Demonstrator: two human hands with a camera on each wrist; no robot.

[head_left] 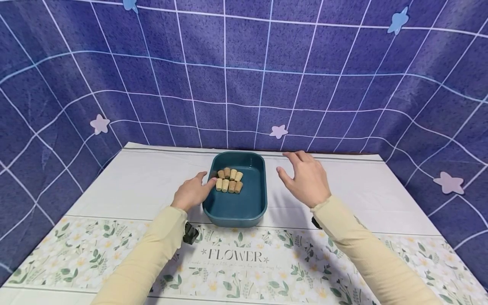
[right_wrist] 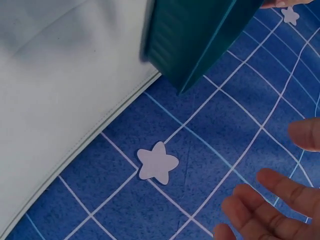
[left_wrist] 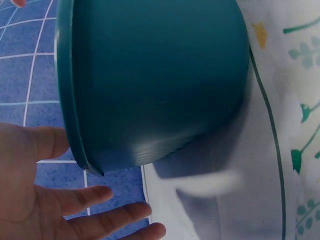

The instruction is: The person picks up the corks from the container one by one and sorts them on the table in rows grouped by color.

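Note:
A dark teal rectangular dish with rounded corners stands on the table. Inside it, towards the left, several tapered corks lie side by side in two rows, some pale and some browner. My left hand is at the dish's left rim, thumb over the edge and the other fingers spread outside. In the left wrist view the thumb of that hand meets or nearly meets the rim; I cannot tell which. My right hand hovers to the right of the dish, apart from it, holding nothing, its fingers loosely bent.
The table has a white cloth with a floral band and the word FLOWER along the front. Behind and at both sides hangs a blue gridded curtain with star shapes. A dark device is strapped at the left wrist.

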